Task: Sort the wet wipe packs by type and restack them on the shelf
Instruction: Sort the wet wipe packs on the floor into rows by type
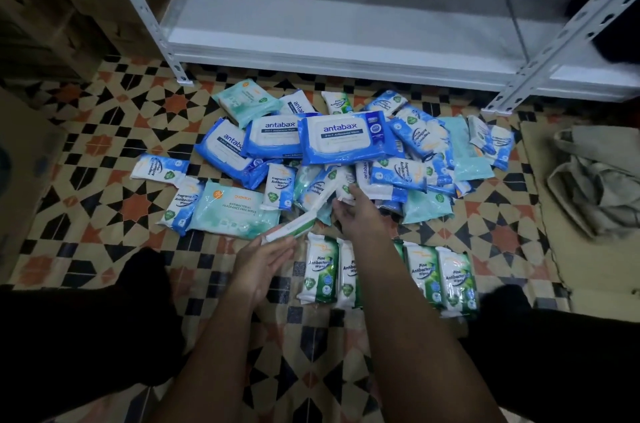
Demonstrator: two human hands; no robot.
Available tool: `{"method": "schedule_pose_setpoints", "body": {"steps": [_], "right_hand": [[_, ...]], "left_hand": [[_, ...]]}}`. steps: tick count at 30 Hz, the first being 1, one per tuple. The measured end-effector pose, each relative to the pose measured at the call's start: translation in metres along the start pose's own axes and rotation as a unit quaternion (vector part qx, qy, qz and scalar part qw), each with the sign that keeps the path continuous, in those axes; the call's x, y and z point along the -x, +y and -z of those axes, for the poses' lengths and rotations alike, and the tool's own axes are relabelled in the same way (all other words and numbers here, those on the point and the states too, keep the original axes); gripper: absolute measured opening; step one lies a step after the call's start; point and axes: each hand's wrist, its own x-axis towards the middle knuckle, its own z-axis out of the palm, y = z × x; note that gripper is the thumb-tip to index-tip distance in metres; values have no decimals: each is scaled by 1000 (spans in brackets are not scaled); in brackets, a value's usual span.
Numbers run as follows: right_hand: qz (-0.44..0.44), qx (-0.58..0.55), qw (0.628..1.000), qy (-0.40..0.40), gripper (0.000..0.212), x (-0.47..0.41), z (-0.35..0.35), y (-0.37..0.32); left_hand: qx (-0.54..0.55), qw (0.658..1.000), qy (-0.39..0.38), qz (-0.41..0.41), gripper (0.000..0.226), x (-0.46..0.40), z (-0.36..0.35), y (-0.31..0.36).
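Observation:
A mixed pile of wet wipe packs (346, 159) lies on the patterned tile floor in front of a white metal shelf (311, 42), whose lowest board is bare. On top are large blue antabax packs (346, 137); around them lie small blue-white fragrance-free packs (278, 185) and pale teal packs (235, 211). Nearer me, several green pine packs (440, 275) stand side by side in a row. My left hand (263, 265) pinches the near end of a green-white pack (294, 226) seen edge-on. My right hand (356, 211) reaches into the pile, its fingertips gripping a small white pack (343, 185).
Cardboard boxes (52, 7) stand at the left beside the shelf post (145, 14). A crumpled cloth bag (595, 187) lies on a mat at the right. My dark-trousered knees (104, 336) frame the bottom corners, left and right.

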Motion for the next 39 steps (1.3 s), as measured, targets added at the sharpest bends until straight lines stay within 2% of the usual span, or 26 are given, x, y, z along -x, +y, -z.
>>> {"method": "schedule_pose_setpoints", "body": {"steps": [2,4,5,7,9,11,14,18,23,26,28,30,33,36,39], "right_hand": [[-5,-21,999,-25,20,13,10,1],[5,-12,999,-38,8,17,21,9],[7,-3,999,-34,13,18,24,13],[37,10,999,-9,42,19,31,21],[56,29,998,7,53,23,37,27],[45,51,998,-8,43,34,44,29],[48,108,992,-43,29,43,58,32],[56,175,980,-74,36,55,64,34],[104,347,932,-38,42,63,69,42],[120,406,906,-11,15,76,72,48],[109,409,906,-5,24,79,73,51],[98,426,899,-16,20,82,73,55],[122,546,829,-3,20,77,72,64],[165,657,732,77,44,76,71,72],[193,687,688,130,47,75,72,77]], "left_hand": [[8,1000,-12,-5,49,2,-2,-1],[2,1000,23,-14,46,3,-4,-3],[-15,999,44,-21,42,2,-4,-4],[-77,992,90,-42,35,3,-3,-8],[-105,985,120,-67,48,3,-1,-10],[-104,981,138,-88,64,6,-1,-11],[-108,979,138,-102,73,13,-2,-12],[-63,983,144,-97,72,17,-1,-18],[10,978,195,-70,57,20,6,-18],[63,970,231,-42,60,23,8,-16],[119,965,232,-27,63,21,13,-13],[158,963,215,-23,58,15,16,-11],[174,961,212,-44,47,12,17,-5],[170,953,236,-82,52,9,15,-1],[59,961,257,-86,72,6,13,1]]}}
